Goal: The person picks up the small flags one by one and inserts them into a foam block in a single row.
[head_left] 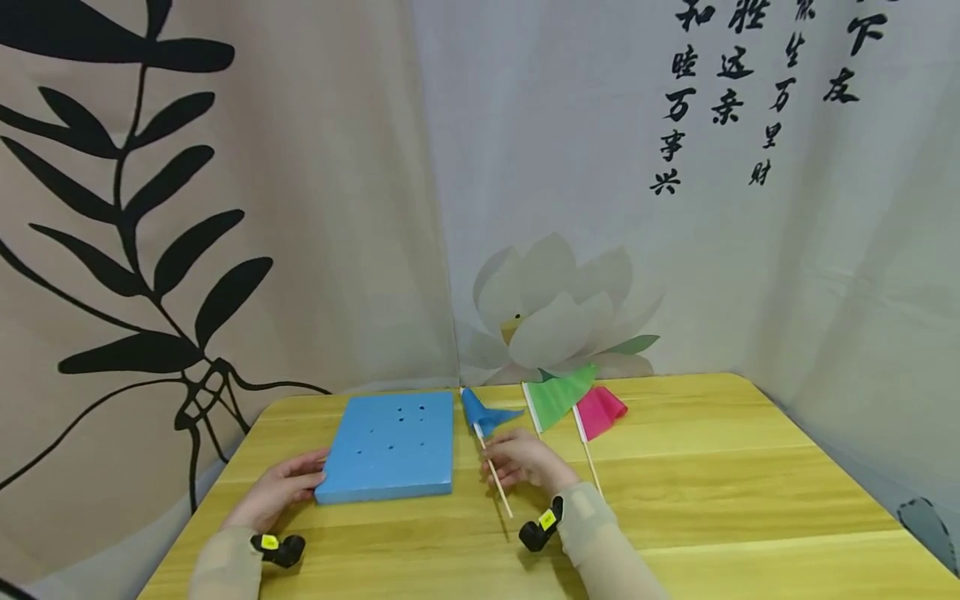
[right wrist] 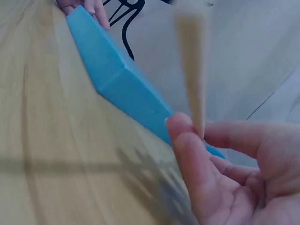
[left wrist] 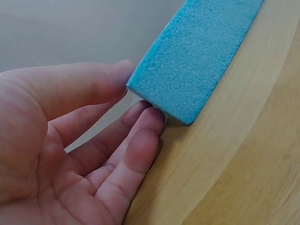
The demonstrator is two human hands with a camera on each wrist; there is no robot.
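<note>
A blue foam board (head_left: 408, 468) with several small holes in its top lies flat on the table. My left hand (head_left: 276, 490) is at its near left corner; in the left wrist view the thumb (left wrist: 101, 82) touches the upper edge and the loosely extended fingers (left wrist: 143, 150) rest by the side. To the right of the board, my right hand (head_left: 528, 460) pinches the wooden stick (right wrist: 194, 70) of a small blue flag (head_left: 483, 414) between thumb and fingertips. The flag tilts, cloth toward the back and bare stick end toward me, casting a shadow on the wood.
A green flag (head_left: 561, 394) and a pink flag (head_left: 600, 412) lie just beyond my right hand, toward the back of the wooden table (head_left: 750, 483). Behind the table's far edge hangs a printed curtain (head_left: 352, 208). A black camera sits on each wrist.
</note>
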